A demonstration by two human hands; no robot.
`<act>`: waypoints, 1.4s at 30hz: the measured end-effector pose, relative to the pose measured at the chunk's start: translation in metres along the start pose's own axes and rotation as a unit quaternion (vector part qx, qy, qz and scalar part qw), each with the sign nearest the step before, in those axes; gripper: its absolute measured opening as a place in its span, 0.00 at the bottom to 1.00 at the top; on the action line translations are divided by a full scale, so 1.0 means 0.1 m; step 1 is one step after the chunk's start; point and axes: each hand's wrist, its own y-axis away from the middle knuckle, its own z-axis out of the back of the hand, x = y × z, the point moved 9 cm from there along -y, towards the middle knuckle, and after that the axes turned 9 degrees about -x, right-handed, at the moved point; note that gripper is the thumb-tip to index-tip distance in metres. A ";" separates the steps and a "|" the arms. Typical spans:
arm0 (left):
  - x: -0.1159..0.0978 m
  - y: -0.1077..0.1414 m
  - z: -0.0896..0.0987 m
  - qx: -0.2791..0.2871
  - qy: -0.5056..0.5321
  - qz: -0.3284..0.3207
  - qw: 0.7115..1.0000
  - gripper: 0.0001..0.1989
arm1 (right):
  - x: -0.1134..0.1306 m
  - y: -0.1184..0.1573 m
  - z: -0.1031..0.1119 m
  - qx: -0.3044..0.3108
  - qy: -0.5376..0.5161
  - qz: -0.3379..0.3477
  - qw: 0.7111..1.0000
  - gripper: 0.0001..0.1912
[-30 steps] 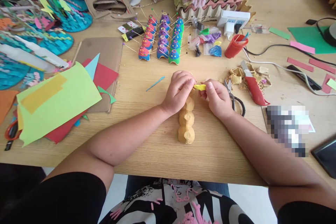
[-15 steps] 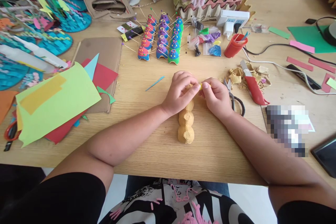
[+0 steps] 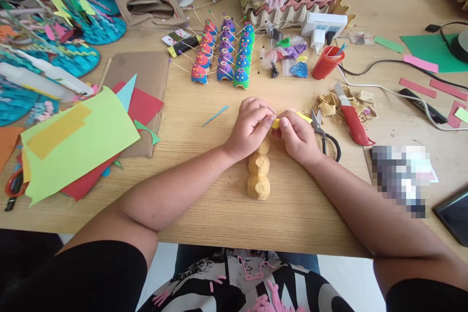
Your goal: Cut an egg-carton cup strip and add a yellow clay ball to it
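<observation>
A bright yellow piece [image 3: 275,124] shows between my two hands, held in the pinched fingers of my right hand [image 3: 297,135]. My left hand [image 3: 251,129] is closed, its thumb and fingertips pressed together at the left end of that piece; whether it grips the piece or something smaller is hidden. Beneath my left hand lies a tan egg-carton strip [image 3: 259,166] of rounded bumps, its far end covered by the hand. Black-handled scissors [image 3: 323,135] lie just right of my right hand, with a bit of yellow near their tips.
Painted carton caterpillars [image 3: 225,53] stand in rows beyond my hands. A red cup [image 3: 326,62], a red-handled knife [image 3: 354,122] and carton scraps lie at the right. Coloured sheets [image 3: 80,141] are on the left. A thin blue stick [image 3: 215,116] lies left of my left hand.
More of the yellow piece shows between my hands, and yellow now also shows beyond my right hand near the scissors. Both hands have barely moved.
</observation>
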 end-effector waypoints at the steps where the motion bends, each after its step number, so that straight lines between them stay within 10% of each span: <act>1: 0.01 0.00 0.00 0.000 0.003 0.007 1.000 0.22 | -0.01 0.00 0.00 0.005 -0.008 -0.003 1.000 0.31; 42: 0.04 0.02 -0.04 0.026 -0.020 0.040 0.999 0.24 | -0.11 -0.03 0.01 -0.007 -0.031 -0.064 0.997 0.35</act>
